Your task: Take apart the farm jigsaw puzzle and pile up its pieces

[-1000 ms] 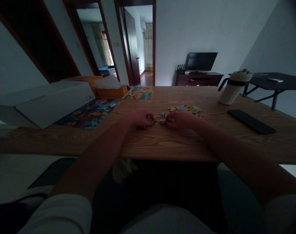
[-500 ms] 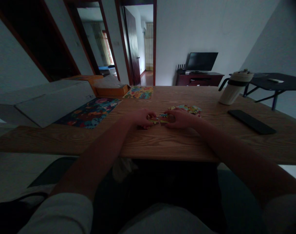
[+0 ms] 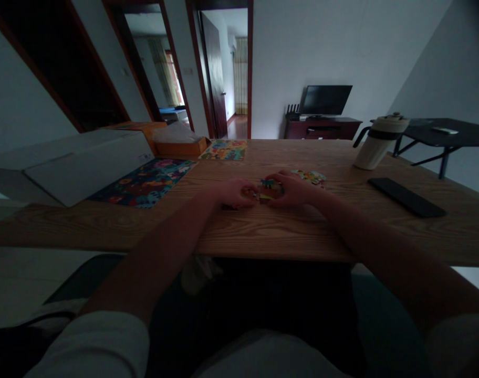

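Both of my hands meet over the middle of the wooden table point(image 3: 263, 231). My left hand point(image 3: 231, 192) is curled, its fingertips pinching small colourful puzzle pieces point(image 3: 268, 188). My right hand point(image 3: 292, 190) is also curled and grips the same cluster of pieces from the right. The two hands almost touch, with the pieces between them. Just behind my right hand lies a small patch of joined puzzle pieces point(image 3: 310, 177) flat on the wood.
A dark colourful puzzle board point(image 3: 145, 182) and a white box point(image 3: 77, 163) lie at the left. An orange box point(image 3: 180, 144) and a second puzzle point(image 3: 225, 150) sit further back. A white jug point(image 3: 377, 140) and a black phone point(image 3: 405, 196) are at the right.
My hands have drawn together, gathering the loose pieces that lay between them into one cluster. My right hand has moved a little left, away from the joined patch.
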`<state>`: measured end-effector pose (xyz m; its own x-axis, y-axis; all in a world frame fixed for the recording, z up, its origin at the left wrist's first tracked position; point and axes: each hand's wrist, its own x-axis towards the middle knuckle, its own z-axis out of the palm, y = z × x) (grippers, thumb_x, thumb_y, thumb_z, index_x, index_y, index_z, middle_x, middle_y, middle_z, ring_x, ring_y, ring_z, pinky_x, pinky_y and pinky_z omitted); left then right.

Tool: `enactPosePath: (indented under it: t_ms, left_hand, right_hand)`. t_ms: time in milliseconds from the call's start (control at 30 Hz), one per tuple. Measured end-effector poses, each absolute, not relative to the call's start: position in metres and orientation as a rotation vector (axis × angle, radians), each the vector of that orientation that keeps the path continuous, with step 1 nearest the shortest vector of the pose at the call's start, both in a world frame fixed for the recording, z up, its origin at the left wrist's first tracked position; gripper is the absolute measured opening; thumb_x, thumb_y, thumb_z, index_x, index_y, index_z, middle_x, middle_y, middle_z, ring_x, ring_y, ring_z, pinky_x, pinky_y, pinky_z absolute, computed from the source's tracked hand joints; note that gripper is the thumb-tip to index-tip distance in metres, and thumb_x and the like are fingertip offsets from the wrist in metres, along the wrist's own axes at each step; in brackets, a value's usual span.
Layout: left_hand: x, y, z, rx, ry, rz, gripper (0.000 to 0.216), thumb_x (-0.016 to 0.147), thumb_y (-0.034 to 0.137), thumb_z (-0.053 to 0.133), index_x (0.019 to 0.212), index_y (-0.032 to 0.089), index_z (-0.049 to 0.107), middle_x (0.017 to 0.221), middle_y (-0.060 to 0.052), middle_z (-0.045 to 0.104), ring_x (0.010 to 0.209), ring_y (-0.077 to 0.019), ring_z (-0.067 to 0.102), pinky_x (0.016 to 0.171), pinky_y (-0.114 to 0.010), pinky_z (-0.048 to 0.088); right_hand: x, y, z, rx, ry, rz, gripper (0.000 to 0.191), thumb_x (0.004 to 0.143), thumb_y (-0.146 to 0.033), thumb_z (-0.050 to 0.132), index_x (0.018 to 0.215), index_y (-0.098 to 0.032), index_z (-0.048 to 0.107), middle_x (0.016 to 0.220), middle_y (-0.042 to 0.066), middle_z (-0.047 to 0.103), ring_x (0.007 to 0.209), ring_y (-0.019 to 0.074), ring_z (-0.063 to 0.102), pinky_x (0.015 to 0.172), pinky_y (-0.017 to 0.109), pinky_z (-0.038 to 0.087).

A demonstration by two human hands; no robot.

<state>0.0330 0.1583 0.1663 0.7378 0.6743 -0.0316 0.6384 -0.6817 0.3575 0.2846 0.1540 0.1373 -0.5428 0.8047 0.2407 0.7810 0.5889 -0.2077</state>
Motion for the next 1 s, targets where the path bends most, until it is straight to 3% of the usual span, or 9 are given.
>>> enactPosePath:
  t_ms: [133, 300, 367, 433, 500, 567, 633, 833, 1000]
  left_hand:
    - [0.035, 0.159, 0.164, 2.604, 0.903, 0.162, 0.036, 0.080, 0.033, 0.069, 0.115, 0.025, 0.073, 0.114, -0.004, 0.071, 0.101, -0.0201, 0.065, 0.094, -0.029, 0.046]
    - [0.034, 0.156, 0.166, 2.600, 0.883, 0.144, 0.033, 0.083, 0.034, 0.067, 0.114, 0.024, 0.074, 0.119, -0.006, 0.070, 0.104, -0.0212, 0.064, 0.098, -0.031, 0.044]
    - [0.034, 0.156, 0.166, 2.577, 0.905, 0.155, 0.032, 0.082, 0.034, 0.069, 0.112, 0.024, 0.075, 0.121, -0.006, 0.070, 0.107, -0.0217, 0.063, 0.099, -0.031, 0.043]
    - [0.034, 0.156, 0.165, 2.561, 0.916, 0.179, 0.031, 0.081, 0.033, 0.070, 0.109, 0.025, 0.076, 0.120, -0.005, 0.070, 0.108, -0.0220, 0.063, 0.098, -0.030, 0.043]
    - [0.033, 0.158, 0.164, 2.554, 0.897, 0.196, 0.030, 0.080, 0.033, 0.070, 0.108, 0.026, 0.077, 0.119, -0.006, 0.070, 0.106, -0.0218, 0.064, 0.095, -0.030, 0.045]
    - [0.034, 0.159, 0.162, 2.549, 0.867, 0.221, 0.032, 0.079, 0.032, 0.070, 0.110, 0.026, 0.076, 0.119, -0.005, 0.070, 0.105, -0.0216, 0.064, 0.094, -0.029, 0.046]
    - [0.035, 0.159, 0.161, 2.568, 0.839, 0.238, 0.037, 0.079, 0.030, 0.070, 0.115, 0.026, 0.074, 0.121, -0.005, 0.069, 0.106, -0.0217, 0.064, 0.096, -0.030, 0.045]
    - [0.041, 0.157, 0.158, 2.657, 0.813, 0.155, 0.044, 0.082, 0.029, 0.067, 0.126, 0.028, 0.069, 0.131, -0.005, 0.065, 0.112, -0.0222, 0.062, 0.102, -0.032, 0.042]
    - [0.042, 0.159, 0.155, 2.617, 0.828, 0.216, 0.038, 0.084, 0.037, 0.068, 0.121, 0.030, 0.072, 0.108, -0.003, 0.073, 0.099, -0.0210, 0.066, 0.091, -0.030, 0.047]
  right_hand:
    - [0.285, 0.151, 0.138, -1.203, -2.483, 0.108, 0.078, 0.069, -0.057, 0.078, 0.136, -0.022, 0.057, 0.132, 0.015, 0.054, 0.117, 0.0318, 0.057, 0.105, 0.044, 0.043]
    - [0.286, 0.148, 0.139, -1.134, -2.429, 0.206, 0.101, 0.069, -0.050, 0.081, 0.155, -0.026, 0.033, 0.146, 0.015, 0.045, 0.125, 0.0328, 0.053, 0.103, 0.046, 0.045]
    - [0.286, 0.149, 0.139, -1.128, -2.396, 0.272, 0.102, 0.071, -0.050, 0.079, 0.156, -0.023, 0.030, 0.143, 0.016, 0.049, 0.120, 0.0315, 0.058, 0.098, 0.044, 0.049]
    - [0.287, 0.151, 0.139, -1.148, -2.373, 0.304, 0.090, 0.077, -0.048, 0.075, 0.154, -0.019, 0.037, 0.132, 0.016, 0.060, 0.111, 0.0293, 0.063, 0.092, 0.041, 0.051]
    - [0.287, 0.152, 0.140, -1.178, -2.381, 0.290, 0.065, 0.084, -0.040, 0.068, 0.143, -0.018, 0.052, 0.120, 0.014, 0.068, 0.102, 0.0267, 0.066, 0.088, 0.038, 0.051]
    - [0.286, 0.153, 0.141, -1.207, -2.412, 0.254, 0.037, 0.088, -0.032, 0.061, 0.122, -0.019, 0.068, 0.109, 0.010, 0.072, 0.093, 0.0237, 0.067, 0.082, 0.034, 0.050]
    - [0.284, 0.152, 0.143, -1.227, -2.437, 0.220, 0.023, 0.089, -0.028, 0.056, 0.102, -0.020, 0.073, 0.097, 0.008, 0.074, 0.083, 0.0211, 0.066, 0.075, 0.031, 0.048]
    - [0.281, 0.149, 0.145, -1.274, -2.440, 0.117, 0.017, 0.089, -0.026, 0.055, 0.088, -0.019, 0.070, 0.086, 0.006, 0.073, 0.075, 0.0197, 0.064, 0.067, 0.029, 0.042]
    - [0.279, 0.151, 0.142, -1.274, -2.360, 0.101, 0.016, 0.088, -0.025, 0.054, 0.091, -0.019, 0.068, 0.086, 0.006, 0.072, 0.075, 0.0204, 0.064, 0.068, 0.030, 0.042]
